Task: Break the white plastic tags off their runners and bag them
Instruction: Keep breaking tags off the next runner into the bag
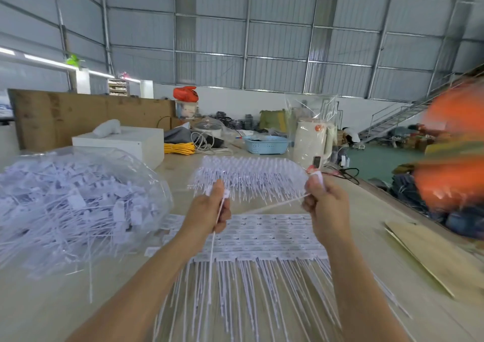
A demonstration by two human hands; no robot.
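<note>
Gripping one tag each, both hands are working above the worktop point(366, 211). Going from the left, a clear bag point(78, 197) is bulging with loose white tags. The left hand point(209, 211) is clamping a tag's head, its tail dangling; the right hand point(324, 200) is pinching another. They are looking light, thin and springy, best held at the head. Unbroken strips point(248, 237) are lying beneath.

Your orange bundles point(453, 158) at the right edge are smeared by blur and cut off. The heap of loose tags point(68, 205) runs past the left edge. Your left hand point(212, 208) hides most of the strip it grips; print on the tag sheets point(262, 234) is unreadable.
</note>
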